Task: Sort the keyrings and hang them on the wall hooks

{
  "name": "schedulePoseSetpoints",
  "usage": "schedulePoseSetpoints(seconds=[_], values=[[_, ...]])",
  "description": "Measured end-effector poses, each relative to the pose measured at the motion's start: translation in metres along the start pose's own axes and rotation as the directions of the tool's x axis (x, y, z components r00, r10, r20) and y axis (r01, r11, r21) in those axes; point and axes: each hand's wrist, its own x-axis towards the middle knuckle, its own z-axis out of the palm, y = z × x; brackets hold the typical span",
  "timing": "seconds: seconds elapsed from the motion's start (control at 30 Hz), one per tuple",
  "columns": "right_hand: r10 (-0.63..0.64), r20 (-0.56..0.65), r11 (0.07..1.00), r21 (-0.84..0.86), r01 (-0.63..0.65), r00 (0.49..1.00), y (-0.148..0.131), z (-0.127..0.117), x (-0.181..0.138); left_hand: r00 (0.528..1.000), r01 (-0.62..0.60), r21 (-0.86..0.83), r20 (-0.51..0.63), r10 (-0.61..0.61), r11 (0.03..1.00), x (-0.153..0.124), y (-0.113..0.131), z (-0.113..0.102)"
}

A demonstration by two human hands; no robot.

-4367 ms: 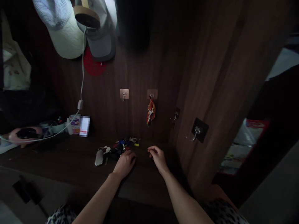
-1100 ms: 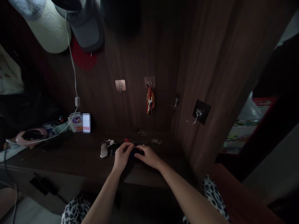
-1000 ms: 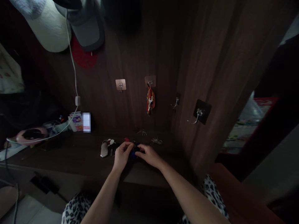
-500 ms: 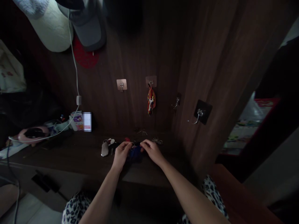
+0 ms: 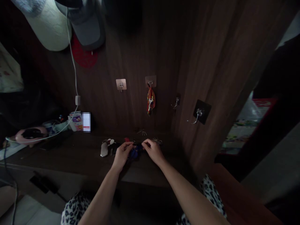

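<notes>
Over the dark wooden shelf, my left hand (image 5: pixel 122 155) pinches a metal key ring (image 5: pixel 134 145) between thumb and fingers. A blue-headed key (image 5: pixel 133 153) hangs below the ring. To its right, my right hand (image 5: pixel 152 150) has thumb and fingers pressed together beside a dark blue piece (image 5: pixel 140 147); what sits in its fingertips is too dark to make out. Left of my left hand lies a bunch of keys with a silver-grey fob (image 5: pixel 104 149). Behind my hands are a red item (image 5: pixel 127 140), several small loose keys (image 5: pixel 142 132) and another keyring bunch (image 5: pixel 157 141).
Keys on a red-and-yellow cord (image 5: pixel 150 100) hang from a wall hook. A bare adhesive hook (image 5: pixel 121 84) is left of it, and a black-backed hook (image 5: pixel 201 112) sticks out at right. A lit phone (image 5: pixel 86 122), boxes and a pink device (image 5: pixel 31 135) stand at left.
My hands have drawn slightly apart, and the ring with the blue key shows more clearly between them. The whole view has shifted a little.
</notes>
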Motion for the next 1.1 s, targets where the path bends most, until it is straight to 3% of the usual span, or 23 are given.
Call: schedulePoseSetpoints(seconds=[0.27, 0.5, 0.73, 0.93, 1.1], values=[[-0.052, -0.040, 0.998, -0.021, 0.052, 0.998, 0.003, -0.005, -0.001, 0.997, -0.008, -0.074, 0.075, 0.014, 0.997, -0.002, 0.001, 0.002], [-0.106, -0.031, 0.956, -0.278, 0.094, 0.994, 0.001, -0.015, -0.004, 0.988, 0.010, 0.012, 0.154, -0.012, 1.000, -0.004, -0.001, 0.003], [-0.108, -0.077, 0.820, -0.571, 0.045, 0.991, 0.001, -0.017, -0.006, 0.998, 0.029, 0.033, 0.060, -0.031, 0.999, -0.005, 0.000, 0.004], [-0.151, 0.007, 0.837, -0.532, 0.131, 0.989, -0.001, -0.011, -0.006, 0.994, -0.100, 0.121, -0.025, 0.104, 0.988, 0.004, -0.013, -0.001], [-0.239, 0.195, 0.836, -0.457, 0.303, 0.951, -0.006, -0.004, -0.007, 0.969, -0.177, 0.303, -0.116, 0.220, 0.936, 0.007, -0.018, -0.005]])
